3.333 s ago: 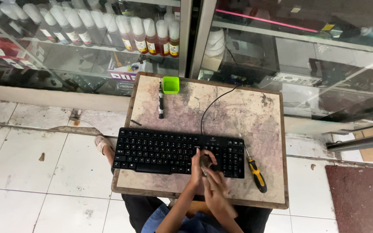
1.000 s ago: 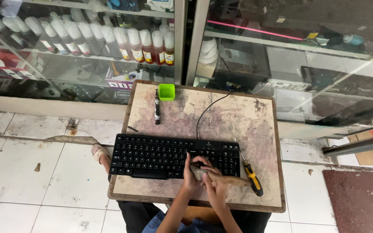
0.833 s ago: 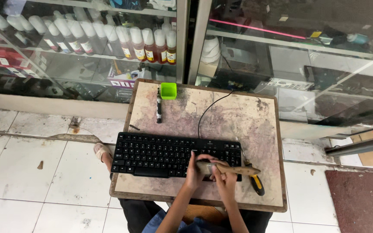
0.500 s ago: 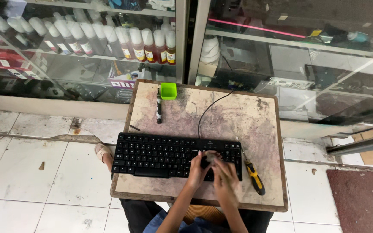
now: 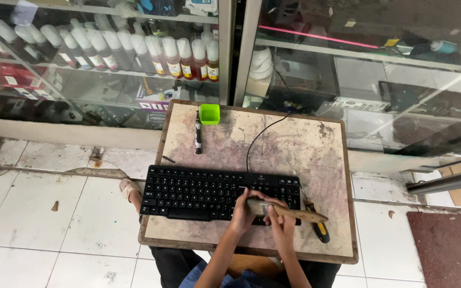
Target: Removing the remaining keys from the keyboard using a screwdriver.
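While the right hand (image 5: 281,218) grips a brush (image 5: 289,212) (bristles hidden), the left hand (image 5: 243,210) presses the keyboard (image 5: 198,192).

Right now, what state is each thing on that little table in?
Keyboard: flat on the table, cable running off the back edge.
Brush: held by the right hand, bristle end on the keys.
Left hand: resting on the keyboard beside the bristles.
Screwdriver: lying loose, right of the keyboard.
Green cup: upright at the back edge.
Dark tool: lying untouched beside the cup.
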